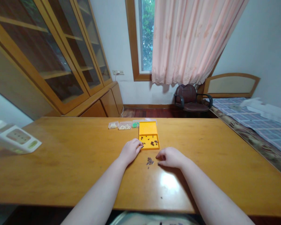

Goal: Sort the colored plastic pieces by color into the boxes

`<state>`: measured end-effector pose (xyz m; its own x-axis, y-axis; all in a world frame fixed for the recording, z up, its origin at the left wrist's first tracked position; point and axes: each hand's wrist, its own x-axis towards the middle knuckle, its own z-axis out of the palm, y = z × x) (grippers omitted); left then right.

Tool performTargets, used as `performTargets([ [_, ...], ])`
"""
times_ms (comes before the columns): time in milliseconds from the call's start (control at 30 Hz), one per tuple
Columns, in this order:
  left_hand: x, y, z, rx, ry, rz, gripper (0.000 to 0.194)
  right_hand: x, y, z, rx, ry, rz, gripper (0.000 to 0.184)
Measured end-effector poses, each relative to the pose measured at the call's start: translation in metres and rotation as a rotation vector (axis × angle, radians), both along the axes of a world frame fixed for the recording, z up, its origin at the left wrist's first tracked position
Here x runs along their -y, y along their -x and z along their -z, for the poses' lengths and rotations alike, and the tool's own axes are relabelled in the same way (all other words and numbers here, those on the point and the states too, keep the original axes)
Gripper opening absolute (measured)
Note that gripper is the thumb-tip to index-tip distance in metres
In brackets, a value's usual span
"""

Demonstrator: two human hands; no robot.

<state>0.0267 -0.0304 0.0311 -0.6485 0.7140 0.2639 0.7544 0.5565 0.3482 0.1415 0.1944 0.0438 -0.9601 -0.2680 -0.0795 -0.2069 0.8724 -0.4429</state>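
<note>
A yellow plastic box [148, 128] lies on the table with its lid side toward the back. Small dark brown pieces [152, 143] are scattered in its shallow front tray. My left hand [131, 149] is at the box's front left corner, its fingers curled against the edge. A little heap of brown pieces [150, 161] sits on the wood in front of the box. Just right of that heap is my right hand [170, 157], thumb and fingertips apart, with nothing visible between them.
Behind the box stand clear containers: one with cream pieces [125, 126], one with green pieces [135, 125], and a smaller one [113, 125]. A single dark bit [161, 197] lies near the table's front edge. A white device [18, 139] stands at left.
</note>
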Motion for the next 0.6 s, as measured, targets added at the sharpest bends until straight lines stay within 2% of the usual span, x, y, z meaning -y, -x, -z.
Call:
performTargets([
  [100,0.000,0.004,0.003,-0.001,-0.006,-0.068,0.014,-0.001,0.000,0.000,-0.051,-0.099,-0.018,0.023],
  [333,0.004,0.003,0.006,0.030,-0.006,-0.023,0.012,0.013,-0.002,-0.003,-0.110,-0.283,-0.023,0.025],
  [467,0.003,-0.002,0.005,0.049,0.043,0.084,0.011,0.018,-0.001,-0.003,-0.140,-0.310,-0.012,0.025],
  [600,-0.002,-0.012,0.003,0.062,0.127,0.224,0.018,0.014,0.001,0.001,-0.186,-0.273,0.038,0.022],
])
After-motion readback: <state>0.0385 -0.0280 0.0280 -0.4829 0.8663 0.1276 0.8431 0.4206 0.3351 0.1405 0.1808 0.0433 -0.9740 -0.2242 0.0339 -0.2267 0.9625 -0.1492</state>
